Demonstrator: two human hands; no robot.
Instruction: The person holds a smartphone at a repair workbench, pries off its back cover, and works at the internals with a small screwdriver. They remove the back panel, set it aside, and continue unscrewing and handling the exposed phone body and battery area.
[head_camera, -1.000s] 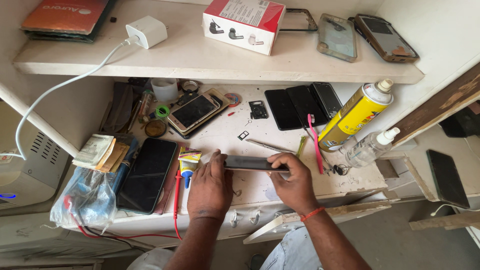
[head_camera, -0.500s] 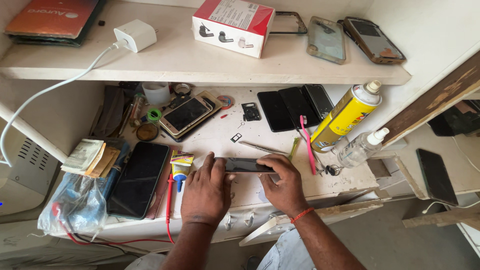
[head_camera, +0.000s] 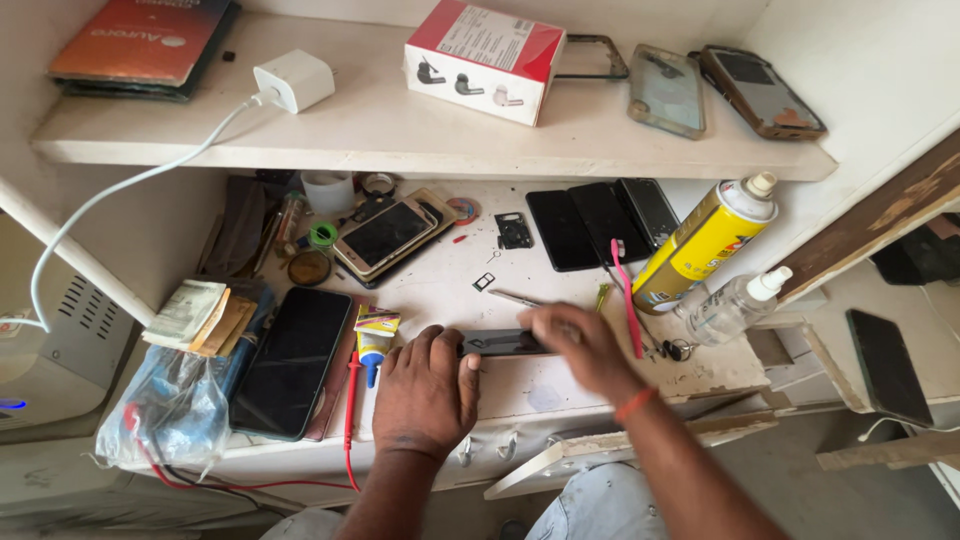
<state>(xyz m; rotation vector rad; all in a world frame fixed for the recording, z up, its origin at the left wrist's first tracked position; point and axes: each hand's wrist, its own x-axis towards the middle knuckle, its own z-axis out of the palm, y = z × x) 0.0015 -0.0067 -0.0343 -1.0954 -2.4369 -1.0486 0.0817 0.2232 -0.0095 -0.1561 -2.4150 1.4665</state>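
Observation:
A slim dark phone (head_camera: 497, 343) lies on its edge on the white bench (head_camera: 440, 285), near the front. My left hand (head_camera: 425, 393) grips its left end with thumb and fingers. My right hand (head_camera: 585, 350) is motion-blurred over the phone's right end, and I cannot tell whether it grips it. Metal tweezers (head_camera: 515, 298) lie just behind the phone. A small glue tube (head_camera: 373, 335) sits to the left of my left hand, next to a red probe (head_camera: 351, 400).
A large black phone (head_camera: 295, 360) lies at left beside a plastic bag (head_camera: 170, 410). Right of my hands stand a yellow spray can (head_camera: 700, 245), a clear bottle (head_camera: 730, 300) and a pink tool (head_camera: 628, 300). Dark phones (head_camera: 600, 220) lie at the back. The shelf (head_camera: 400, 130) above holds a box (head_camera: 485, 60) and a charger (head_camera: 293, 80).
My right hand has shifted up and back along the phone's right end and is now blurred. My left hand keeps its hold on the phone's left end.

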